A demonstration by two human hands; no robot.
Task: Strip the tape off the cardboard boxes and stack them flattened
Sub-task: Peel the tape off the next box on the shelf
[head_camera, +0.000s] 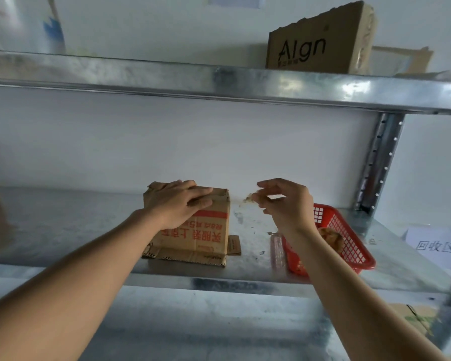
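Box [206,235] stands on the metal shelf [63,230], on a flat piece of cardboard [188,256], with red print on its front. Left hand [177,204] rests on top of the box, its fingers [195,191] straight and flat, pressing down. Right hand [287,204] is in the air just right of the box and pinches a small scrap of tape [249,198] between thumb and fingertips. Red basket [349,246] lies below this hand. Second box [320,43] stands on the upper shelf
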